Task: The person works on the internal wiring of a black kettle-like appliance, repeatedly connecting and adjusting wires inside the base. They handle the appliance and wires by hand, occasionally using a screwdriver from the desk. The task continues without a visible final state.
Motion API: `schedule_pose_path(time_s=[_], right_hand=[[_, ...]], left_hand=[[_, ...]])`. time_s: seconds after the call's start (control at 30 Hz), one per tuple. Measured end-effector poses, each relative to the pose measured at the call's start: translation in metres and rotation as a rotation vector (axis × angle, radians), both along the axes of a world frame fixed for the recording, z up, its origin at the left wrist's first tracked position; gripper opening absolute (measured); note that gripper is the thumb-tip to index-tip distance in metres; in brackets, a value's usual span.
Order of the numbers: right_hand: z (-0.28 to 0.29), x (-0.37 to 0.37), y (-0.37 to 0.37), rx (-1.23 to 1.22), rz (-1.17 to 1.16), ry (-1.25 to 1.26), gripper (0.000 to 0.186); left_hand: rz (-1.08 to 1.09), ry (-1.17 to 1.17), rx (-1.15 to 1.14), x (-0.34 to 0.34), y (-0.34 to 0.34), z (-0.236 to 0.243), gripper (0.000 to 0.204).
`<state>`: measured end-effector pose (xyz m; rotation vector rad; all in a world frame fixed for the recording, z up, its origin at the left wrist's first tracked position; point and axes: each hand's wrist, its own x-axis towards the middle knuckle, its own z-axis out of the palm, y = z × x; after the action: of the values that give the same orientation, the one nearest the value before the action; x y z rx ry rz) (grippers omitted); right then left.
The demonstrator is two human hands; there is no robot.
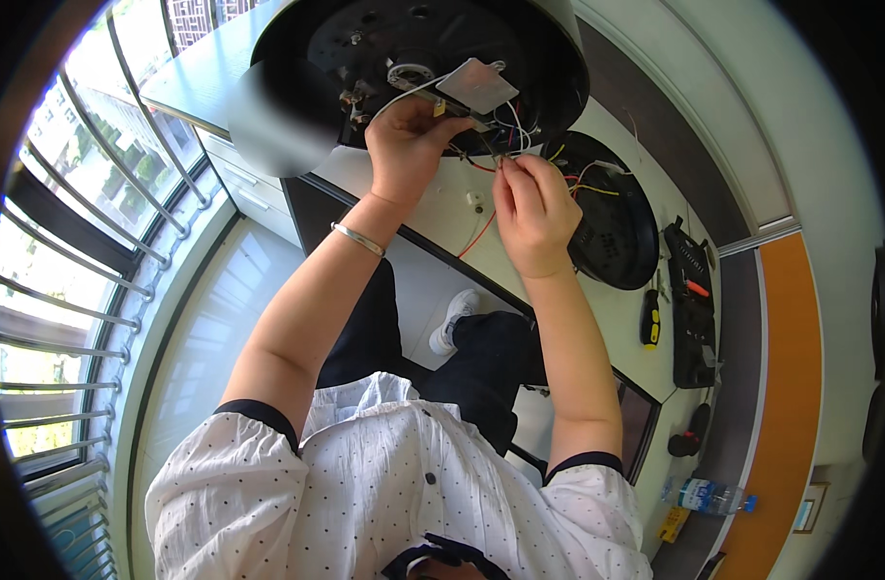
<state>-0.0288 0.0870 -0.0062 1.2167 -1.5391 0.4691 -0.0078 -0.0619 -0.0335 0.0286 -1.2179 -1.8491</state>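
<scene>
A round appliance body (559,58), like a rice cooker, lies tipped with its dark open underside toward me. Inside it show a metal plate (477,87), terminals and several thin wires (520,130). My left hand (404,150) reaches into the underside below the plate, fingers pinched together; what they hold is hidden. Just outside the rim, my right hand (537,215) pinches a thin wire between thumb and fingertips. Beside that hand lies a black round base cover (612,242), with red, white and yellow wires running over it.
On the pale tabletop are a small white part (475,199), a yellow-black screwdriver (649,319) and a black tool case (692,304). Farther along the right stands a plastic bottle (711,497) near a yellow box (673,524). Barred windows (75,271) line the left.
</scene>
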Motion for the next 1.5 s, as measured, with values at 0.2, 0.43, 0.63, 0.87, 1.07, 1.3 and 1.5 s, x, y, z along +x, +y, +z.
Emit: schedule_pose_path(time_s=[0.2, 0.43, 0.63, 0.87, 1.07, 1.3, 1.5], right_hand=[[0.003, -0.002, -0.007, -0.004, -0.083, 0.052, 0.021], [0.006, 0.001, -0.011, 0.016, -0.183, 0.051, 0.018], [0.011, -0.001, -0.005, 0.136, -0.168, 0.012, 0.018], [0.019, -0.006, -0.001, 0.18, -0.111, 0.019, 0.022], [0.027, -0.011, 0.0, 0.138, -0.027, -0.123, 0.013], [0.034, -0.002, -0.009, 0.201, -0.159, -0.202, 0.012], [0.031, -0.014, -0.004, 0.201, -0.103, -0.126, 0.01]], left_hand=[[-0.014, 0.002, -0.015, 0.001, -0.001, 0.0, 0.016], [-0.007, 0.0, -0.029, 0.002, 0.0, 0.001, 0.016], [-0.01, 0.003, -0.049, 0.0, -0.002, -0.002, 0.016], [0.016, -0.022, -0.055, -0.001, -0.004, -0.005, 0.017], [0.03, -0.036, -0.072, 0.0, -0.002, -0.003, 0.019], [0.048, -0.007, -0.112, -0.003, -0.005, -0.008, 0.021], [0.055, -0.011, -0.109, -0.008, -0.006, -0.013, 0.024]])
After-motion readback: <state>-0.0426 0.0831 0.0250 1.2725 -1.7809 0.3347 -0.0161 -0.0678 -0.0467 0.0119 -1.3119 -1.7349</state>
